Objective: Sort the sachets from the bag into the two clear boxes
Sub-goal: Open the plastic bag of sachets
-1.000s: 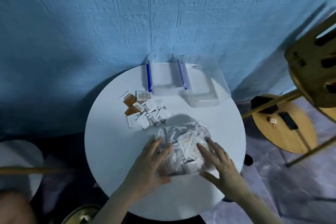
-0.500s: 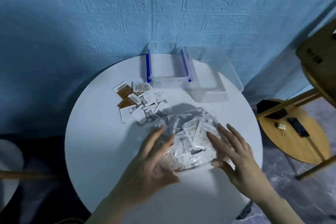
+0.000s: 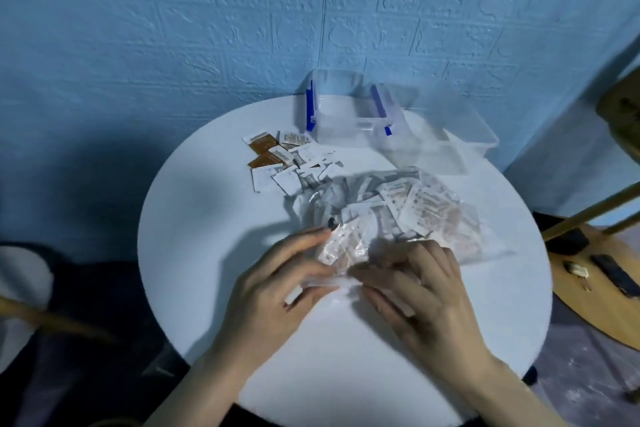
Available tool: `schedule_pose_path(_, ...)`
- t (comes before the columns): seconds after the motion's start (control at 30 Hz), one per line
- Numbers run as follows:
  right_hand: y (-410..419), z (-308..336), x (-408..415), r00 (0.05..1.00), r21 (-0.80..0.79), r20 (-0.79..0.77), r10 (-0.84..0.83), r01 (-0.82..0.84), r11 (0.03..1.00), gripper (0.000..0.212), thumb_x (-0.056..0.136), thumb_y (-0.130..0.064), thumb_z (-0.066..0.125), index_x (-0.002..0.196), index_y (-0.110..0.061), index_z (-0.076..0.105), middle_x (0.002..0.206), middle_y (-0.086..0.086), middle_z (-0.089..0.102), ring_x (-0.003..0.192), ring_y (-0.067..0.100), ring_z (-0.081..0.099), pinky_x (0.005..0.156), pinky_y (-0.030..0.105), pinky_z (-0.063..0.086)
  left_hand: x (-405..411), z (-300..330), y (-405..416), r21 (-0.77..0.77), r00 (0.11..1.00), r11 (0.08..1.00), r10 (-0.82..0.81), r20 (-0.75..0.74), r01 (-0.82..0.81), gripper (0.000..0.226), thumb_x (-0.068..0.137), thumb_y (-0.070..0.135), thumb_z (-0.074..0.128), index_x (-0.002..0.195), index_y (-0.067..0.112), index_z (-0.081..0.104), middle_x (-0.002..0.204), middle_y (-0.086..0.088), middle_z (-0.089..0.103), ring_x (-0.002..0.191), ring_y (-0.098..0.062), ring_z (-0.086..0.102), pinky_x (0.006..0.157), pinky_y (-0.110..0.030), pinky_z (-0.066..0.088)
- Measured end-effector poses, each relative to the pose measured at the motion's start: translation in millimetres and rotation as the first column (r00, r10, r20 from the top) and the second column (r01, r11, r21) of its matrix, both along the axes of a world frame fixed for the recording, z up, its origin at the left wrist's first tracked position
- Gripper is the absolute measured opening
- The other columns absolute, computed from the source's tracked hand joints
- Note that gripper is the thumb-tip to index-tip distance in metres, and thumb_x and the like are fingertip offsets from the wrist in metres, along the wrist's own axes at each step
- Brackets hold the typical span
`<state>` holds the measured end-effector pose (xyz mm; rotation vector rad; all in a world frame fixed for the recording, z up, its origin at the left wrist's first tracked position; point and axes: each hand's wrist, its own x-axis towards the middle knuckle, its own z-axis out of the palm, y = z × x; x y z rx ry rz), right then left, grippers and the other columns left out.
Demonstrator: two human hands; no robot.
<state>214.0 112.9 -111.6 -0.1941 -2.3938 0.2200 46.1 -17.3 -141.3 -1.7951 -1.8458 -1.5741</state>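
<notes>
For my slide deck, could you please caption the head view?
Both hands, left hand and right hand, grip the near edge of the sachet bag on the white table.

Smooth matt white bench [image 3: 214, 253]; crinkled glossy clear plastic bag [image 3: 478, 236]; paper-like matt sachets [image 3: 287, 180]; transparent plastic boxes [image 3: 346, 128] with blue clips; rough embossed wall [image 3: 173, 28]; wooden stool [image 3: 588, 305].

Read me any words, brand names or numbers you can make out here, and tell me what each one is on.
None can be read.
Loose sachets: dark print, too blurred.
Sachets inside the bag: reddish print, too small and blurred.
Clear boxes: no label seen.
</notes>
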Motion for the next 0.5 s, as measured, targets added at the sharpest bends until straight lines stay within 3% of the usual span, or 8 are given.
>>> schedule_pose_path(0.13, -9.9, 0.8, -8.8, 1.0, 0.058, -0.017, -0.015, 0.016, 0.998, 0.018, 0.092, -0.028, 0.059, 0.097, -0.02, 0.074, 0.091, -0.004, 0.06, 0.084, 0.019, 0.05, 0.068, 0.037, 0.041, 0.2, -4.0, -3.3, 0.032, 1.0, 0.999, 0.018, 0.0, -0.018, 0.01, 0.085, 0.025, 0.069, 0.084, 0.022, 0.06, 0.129, 0.009, 0.059, 0.113, -0.01, 0.061, 0.089, -0.028, 0.051)
schedule_pose_path(0.3, 11.6, -4.4, 14.3, 0.999, 0.09, -0.051, -0.016, 0.02, 0.996, 0.012, 0.091, -0.023, 0.063, 0.098, -0.019, 0.072, 0.1, -0.004, 0.066, 0.091, 0.02, 0.057, 0.075, 0.039, 0.043, 2.6, -3.0, -2.0, 0.017, 0.996, 0.996, 0.083, -0.007, -0.083, 0.016, 0.084, 0.032, 0.065, 0.078, 0.028, 0.051, 0.126, 0.021, 0.057, 0.113, 0.0, 0.059, 0.09, -0.018, 0.047)
schedule_pose_path(0.5, 64.7, -7.2, 60.5, 0.98, 0.183, -0.104, -0.17, 0.187, 0.965, 0.013, 0.088, -0.019, 0.062, 0.094, -0.017, 0.073, 0.092, -0.004, 0.065, 0.086, 0.02, 0.053, 0.072, 0.033, 0.036, 2.8, -4.0, 1.5, 0.039, 0.994, 0.993, 0.11, -0.001, -0.11, 0.016, 0.083, 0.034, 0.062, 0.076, 0.029, 0.05, 0.123, 0.024, 0.059, 0.109, 0.003, 0.06, 0.087, -0.016, 0.046)
